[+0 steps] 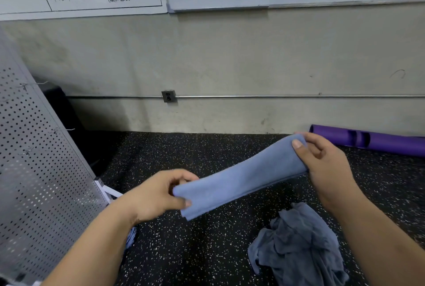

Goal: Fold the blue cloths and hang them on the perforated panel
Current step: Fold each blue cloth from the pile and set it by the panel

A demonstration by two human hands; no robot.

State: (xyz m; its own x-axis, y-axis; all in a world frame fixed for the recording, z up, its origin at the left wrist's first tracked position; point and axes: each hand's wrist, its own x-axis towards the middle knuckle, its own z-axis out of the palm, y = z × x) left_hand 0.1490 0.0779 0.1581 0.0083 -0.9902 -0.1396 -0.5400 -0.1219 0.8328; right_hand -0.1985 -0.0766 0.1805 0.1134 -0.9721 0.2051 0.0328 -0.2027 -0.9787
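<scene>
Left grip [158, 196] and right grip [326, 166] bare, nails [296, 143] trimmed short; both forearms [92, 239] bare too

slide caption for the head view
Left hand and right hand hold a folded blue cloth by its ends; crumpled cloths on the floor.

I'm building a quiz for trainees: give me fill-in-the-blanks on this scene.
1. The left hand and right hand grip a folded cloth coloured ____.
2. The perforated panel stands on the person's ____.
3. The tube beyond the right hand is ____.
Missing: blue; left; purple.
</scene>
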